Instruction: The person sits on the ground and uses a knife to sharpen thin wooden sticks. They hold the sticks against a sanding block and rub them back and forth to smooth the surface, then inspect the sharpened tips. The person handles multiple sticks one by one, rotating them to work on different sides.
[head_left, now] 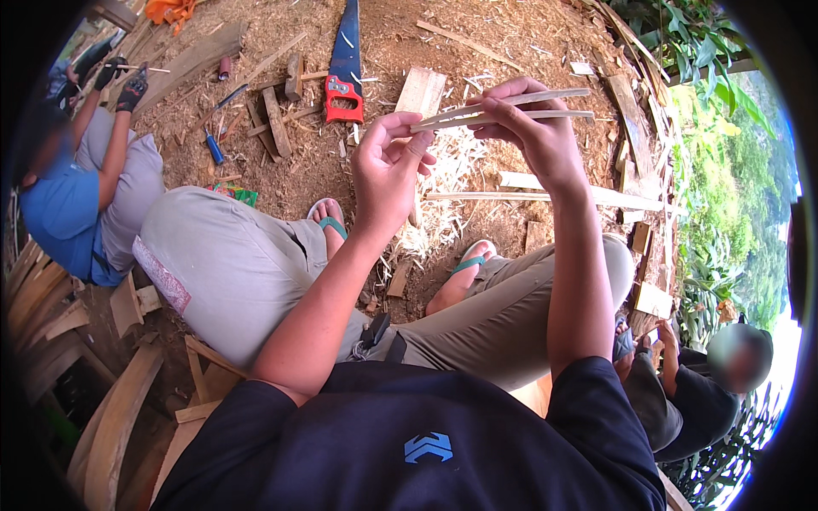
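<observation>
Left hand [388, 166]: thumb and fingers pinch the left ends of two thin wooden strips [564, 114]; a slack pinch could let one slip out.
Right hand [532, 140]: grips the same strips farther along; uneven pressure could bend or snap one.
Strips' place: in the air between both hands, close together at the left and spread at the right. Whether they join cannot be told; if they do, prying could lengthen the split. Raw edges might leave splinters in the bare fingers.
Sandals [333, 226]: open-toed, so a falling sliver could prick the toes [482, 248].
Wood shavings [460, 162]: pale and tangled on the ground; a dropped strip could be hard to spot there.
Handsaw [344, 100]: lies on the ground beyond the feet; a careless reach across it might catch the blade.
</observation>
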`<state>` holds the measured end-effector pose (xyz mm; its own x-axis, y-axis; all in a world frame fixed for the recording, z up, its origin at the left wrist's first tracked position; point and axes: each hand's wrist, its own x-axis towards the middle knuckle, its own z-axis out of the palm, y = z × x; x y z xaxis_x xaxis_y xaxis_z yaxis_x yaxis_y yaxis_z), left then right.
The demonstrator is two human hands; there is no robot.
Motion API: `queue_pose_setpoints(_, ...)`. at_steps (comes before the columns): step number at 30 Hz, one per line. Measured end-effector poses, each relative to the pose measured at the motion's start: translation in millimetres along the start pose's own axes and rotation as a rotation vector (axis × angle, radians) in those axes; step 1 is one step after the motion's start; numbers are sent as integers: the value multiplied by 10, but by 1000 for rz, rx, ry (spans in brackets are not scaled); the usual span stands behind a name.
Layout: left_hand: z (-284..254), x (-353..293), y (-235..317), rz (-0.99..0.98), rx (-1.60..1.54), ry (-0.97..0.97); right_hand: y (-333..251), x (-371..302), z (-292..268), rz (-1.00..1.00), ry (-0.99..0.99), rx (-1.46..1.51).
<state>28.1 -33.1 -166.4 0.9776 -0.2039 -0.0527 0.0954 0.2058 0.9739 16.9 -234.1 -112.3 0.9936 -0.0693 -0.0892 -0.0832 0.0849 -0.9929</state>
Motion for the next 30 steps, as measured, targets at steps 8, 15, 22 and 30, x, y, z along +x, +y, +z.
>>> queue_pose_setpoints(8, 5, -1, -3, -1, -1, 0, 3, -5, -10, 7, -2, 16)
queue_pose_setpoints(15, -5, -5, -54, -1, 9, -16, 7, -5, -7, 34, 23, 83)
queue_pose_setpoints(22, 13, -8, -44, 9, -8, -15, 8, -3, -5, 42, 47, 80)
queue_pose_setpoints(30, 15, -21, -32, 5, -21, 7, 0, -1, -10, 57, 48, 102)
